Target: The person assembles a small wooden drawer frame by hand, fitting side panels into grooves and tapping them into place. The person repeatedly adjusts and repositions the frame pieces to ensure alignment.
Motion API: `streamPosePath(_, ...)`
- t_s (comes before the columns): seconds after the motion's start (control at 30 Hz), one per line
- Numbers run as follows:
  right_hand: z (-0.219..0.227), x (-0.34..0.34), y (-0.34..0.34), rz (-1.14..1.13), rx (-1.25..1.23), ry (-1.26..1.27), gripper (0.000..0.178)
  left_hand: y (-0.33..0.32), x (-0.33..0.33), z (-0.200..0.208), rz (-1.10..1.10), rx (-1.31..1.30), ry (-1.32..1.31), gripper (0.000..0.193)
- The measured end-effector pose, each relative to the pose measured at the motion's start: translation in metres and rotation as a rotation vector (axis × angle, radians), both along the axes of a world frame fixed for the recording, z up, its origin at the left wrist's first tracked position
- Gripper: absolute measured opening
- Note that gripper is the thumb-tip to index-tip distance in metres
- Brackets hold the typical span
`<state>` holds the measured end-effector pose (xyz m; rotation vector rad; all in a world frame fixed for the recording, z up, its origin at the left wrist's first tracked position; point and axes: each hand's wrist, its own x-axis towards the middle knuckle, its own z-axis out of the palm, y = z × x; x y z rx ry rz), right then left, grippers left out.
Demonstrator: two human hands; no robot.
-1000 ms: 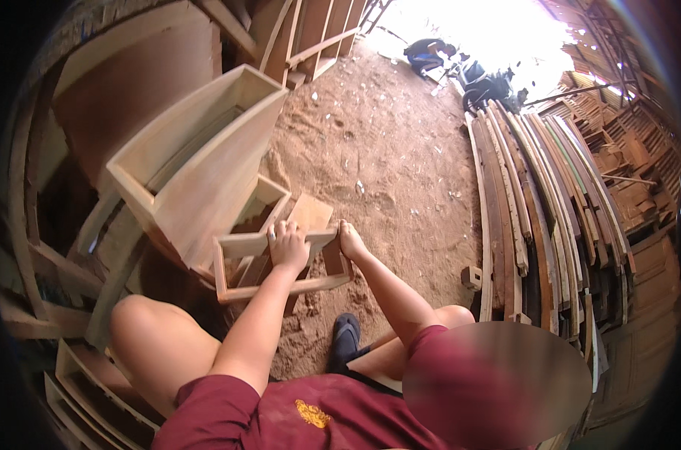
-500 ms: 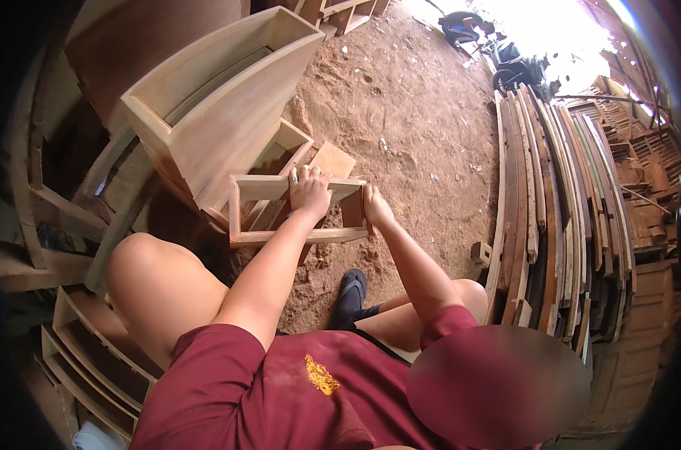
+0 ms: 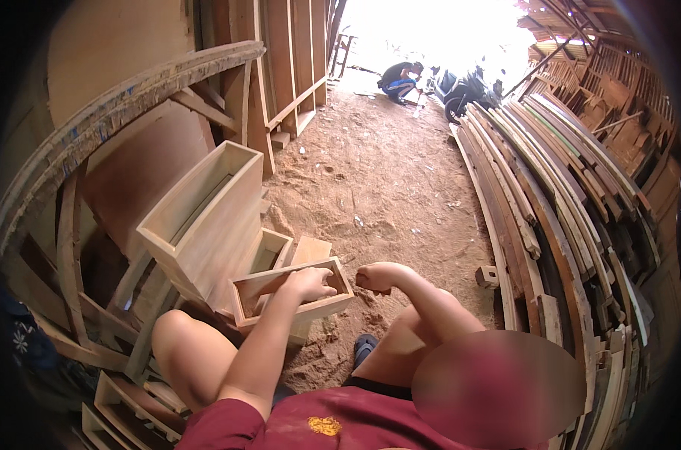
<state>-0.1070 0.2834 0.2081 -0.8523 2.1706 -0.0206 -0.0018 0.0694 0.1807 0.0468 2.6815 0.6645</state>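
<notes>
A shallow wooden drawer frame [image 3: 294, 309], pale and rectangular, tilts in front of my knees. My left hand [image 3: 310, 285] lies across its opening with curled fingers, holding the frame near its right part; the fingertips' contact is partly hidden. Just beyond the frame's right end is my right hand [image 3: 378, 277], closed into a fist and a small gap away from the wood. Nothing shows in that fist, though its underside is in shadow. Behind the frame stand a tall open wooden box [image 3: 213, 217] and a smaller box [image 3: 269, 251], with a flat board [image 3: 310, 250] beside them.
Long stacked planks [image 3: 524, 202] line the right side, with a small wood block [image 3: 487, 277] by them. A worn trestle [image 3: 130, 101] stands at left, and several drawer boxes [image 3: 123, 401] lie by my left leg. Far off, a person [image 3: 400, 82] crouches near a motorbike [image 3: 460, 90].
My right hand has let go of the frame's right end and closed into a fist beside it. My left hand has shifted over the opening. The view has tilted up, showing more background.
</notes>
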Motion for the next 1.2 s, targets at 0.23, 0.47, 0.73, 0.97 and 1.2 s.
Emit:
streamPosePath(0.23, -0.004, 0.022, -0.061, 0.348, -0.251, 0.122, 0.051, -0.04, 0.016, 0.121, -0.096, -0.116, 0.306, 0.051)
streamPosePath(0.47, 0.001, 0.039, -0.071, 0.444, -0.223, 0.087, 0.034, -0.098, 0.065, 0.099, -0.075, -0.205, 0.148, 0.045)
streamPosePath(0.73, 0.008, 0.024, -0.047, 0.461, -0.258, 0.055, 0.031, -0.094, 0.097, 0.128, -0.05, -0.269, 0.124, 0.055)
streamPosePath(0.97, 0.022, 0.019, -0.052, 0.333, -0.113, -0.022, 0.037, -0.096, 0.1, 0.121, -0.152, -0.161, 0.12, 0.049)
streamPosePath(1.2, 0.008, -0.05, -0.06, 0.066, -0.098, -0.071, 0.033, -0.102, 0.077, 0.09, -0.101, -0.14, -0.112, 0.035)
